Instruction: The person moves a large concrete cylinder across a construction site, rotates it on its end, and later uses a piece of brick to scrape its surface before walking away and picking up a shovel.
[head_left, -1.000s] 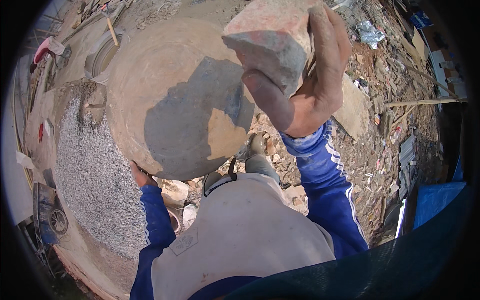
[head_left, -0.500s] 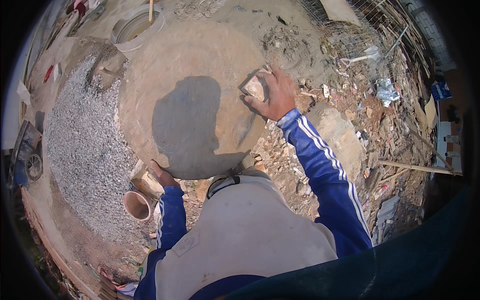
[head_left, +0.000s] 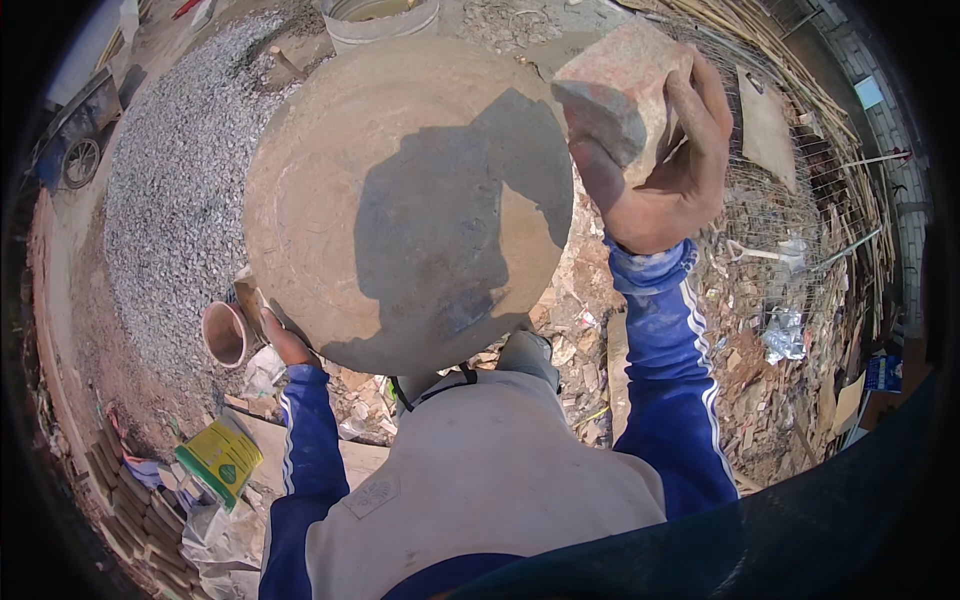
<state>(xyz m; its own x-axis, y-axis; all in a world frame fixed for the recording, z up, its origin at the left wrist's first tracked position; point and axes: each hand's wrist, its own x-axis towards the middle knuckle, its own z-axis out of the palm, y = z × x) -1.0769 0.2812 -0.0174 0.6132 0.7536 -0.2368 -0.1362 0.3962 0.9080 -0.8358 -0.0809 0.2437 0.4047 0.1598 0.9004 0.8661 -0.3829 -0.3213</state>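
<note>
My right hand (head_left: 665, 170) is raised beside the far right rim of a large round drum (head_left: 320, 150) caked in cement dust. A rough, pale, reddish chunk of broken masonry (head_left: 630, 80) is gripped between its thumb and fingers, apart from the drum. Low on the near left side, my left hand (head_left: 285, 338) holds the drum's rim; most of its fingers are hidden by the edge. Dark shadows fall across the drum's broad, rounded face.
A grey gravel heap (head_left: 180, 190) lies to the left, with a clay-coloured pipe (head_left: 227, 335) near my left hand. Beyond the drum stands a round tub (head_left: 385, 25). Rubble, wire mesh (head_left: 770, 210) and a shovel (head_left: 770, 252) lie right. A yellow-green bag (head_left: 222, 460) is lower left.
My right hand has lifted the masonry chunk off the drum, up and to the right, closer to the camera. My left hand stays at the rim. The view has shifted.
</note>
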